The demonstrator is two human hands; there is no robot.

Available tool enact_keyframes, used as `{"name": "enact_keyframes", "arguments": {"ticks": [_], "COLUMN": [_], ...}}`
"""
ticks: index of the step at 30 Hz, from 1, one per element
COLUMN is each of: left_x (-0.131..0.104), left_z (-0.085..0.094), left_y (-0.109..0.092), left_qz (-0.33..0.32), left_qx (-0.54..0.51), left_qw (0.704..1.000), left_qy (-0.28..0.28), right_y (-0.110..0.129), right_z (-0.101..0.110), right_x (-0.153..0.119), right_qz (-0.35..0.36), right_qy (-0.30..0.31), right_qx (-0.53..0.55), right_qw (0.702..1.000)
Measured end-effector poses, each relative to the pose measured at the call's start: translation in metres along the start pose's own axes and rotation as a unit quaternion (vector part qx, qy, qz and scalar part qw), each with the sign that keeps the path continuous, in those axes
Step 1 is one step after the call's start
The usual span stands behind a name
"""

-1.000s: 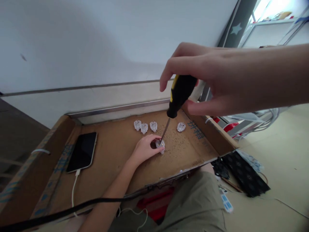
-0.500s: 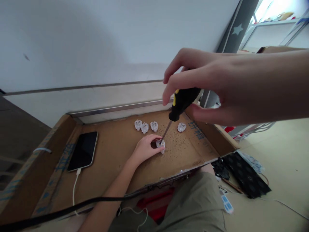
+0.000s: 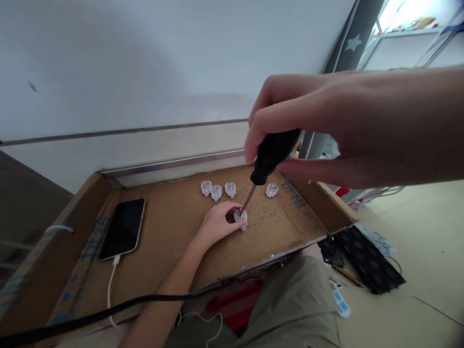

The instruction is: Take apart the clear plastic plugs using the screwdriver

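Between the thumb and fingers of my left hand (image 3: 220,221) is a small clear plastic plug piece (image 3: 242,222), held down on the cardboard. My right hand (image 3: 300,121) grips the black handle of a screwdriver (image 3: 275,150), fingers on one side and thumb on the other. The screwdriver slants down to the left, and its tip meets the top of the held piece. Similar clear pieces with metal pins stand behind: a left one (image 3: 206,187), one touching it (image 3: 216,192), another (image 3: 230,189), and one further right (image 3: 271,190).
The work surface is a shallow cardboard box (image 3: 163,222) with raised sides. At its left lies a phone (image 3: 123,227) with a white cable (image 3: 110,285) plugged in. A black cable (image 3: 145,298) crosses the front. A white wall (image 3: 145,72) rises behind.
The right hand's fingers have closed in and turned the screwdriver handle, so its yellow marking no longer shows. The left hand keeps the same piece in place. The view has shifted slightly.
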State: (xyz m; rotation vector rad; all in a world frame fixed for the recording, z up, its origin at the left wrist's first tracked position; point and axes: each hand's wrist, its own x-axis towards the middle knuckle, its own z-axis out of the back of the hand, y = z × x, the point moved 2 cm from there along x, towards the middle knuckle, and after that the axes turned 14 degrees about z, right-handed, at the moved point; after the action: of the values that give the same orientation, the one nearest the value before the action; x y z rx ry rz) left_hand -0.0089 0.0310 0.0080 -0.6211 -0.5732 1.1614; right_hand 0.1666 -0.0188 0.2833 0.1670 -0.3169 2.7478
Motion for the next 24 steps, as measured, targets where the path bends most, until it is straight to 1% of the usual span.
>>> {"name": "enact_keyframes", "arguments": {"ticks": [4, 7, 9, 13, 15, 18, 20, 24], "left_x": [0.000, 0.000, 0.000, 0.000, 0.000, -0.001, -0.002, -0.003], "left_z": [-0.001, -0.002, -0.001, 0.002, 0.003, 0.002, 0.001, 0.001], "left_y": [0.002, 0.003, 0.002, 0.002, 0.003, 0.004, 0.003, 0.000], "left_qz": [0.001, -0.003, -0.011, -0.015, -0.016, -0.025, -0.027, -0.019], "left_qx": [-0.006, -0.012, -0.016, -0.021, -0.017, -0.007, 0.000, 0.011], "left_qw": [1.000, 1.000, 1.000, 0.997, 0.996, 0.997, 0.998, 0.999], "left_qy": [0.005, -0.006, -0.022, -0.072, -0.087, -0.073, -0.055, -0.029], "right_y": [-0.004, -0.004, -0.002, 0.003, 0.005, 0.005, 0.005, 0.004], "right_z": [0.002, 0.004, 0.010, 0.024, 0.030, 0.030, 0.024, 0.009], "right_x": [-0.005, -0.009, -0.011, -0.014, -0.015, -0.014, -0.013, -0.010], "right_qz": [-0.006, -0.008, -0.020, -0.068, -0.066, -0.061, -0.057, -0.020], "right_qy": [-0.014, -0.020, -0.016, 0.018, 0.009, 0.005, 0.007, -0.012], "right_qx": [-0.006, -0.017, -0.041, -0.066, -0.063, -0.065, -0.063, -0.031], "right_qw": [1.000, 1.000, 0.999, 0.995, 0.996, 0.996, 0.996, 0.999]}}
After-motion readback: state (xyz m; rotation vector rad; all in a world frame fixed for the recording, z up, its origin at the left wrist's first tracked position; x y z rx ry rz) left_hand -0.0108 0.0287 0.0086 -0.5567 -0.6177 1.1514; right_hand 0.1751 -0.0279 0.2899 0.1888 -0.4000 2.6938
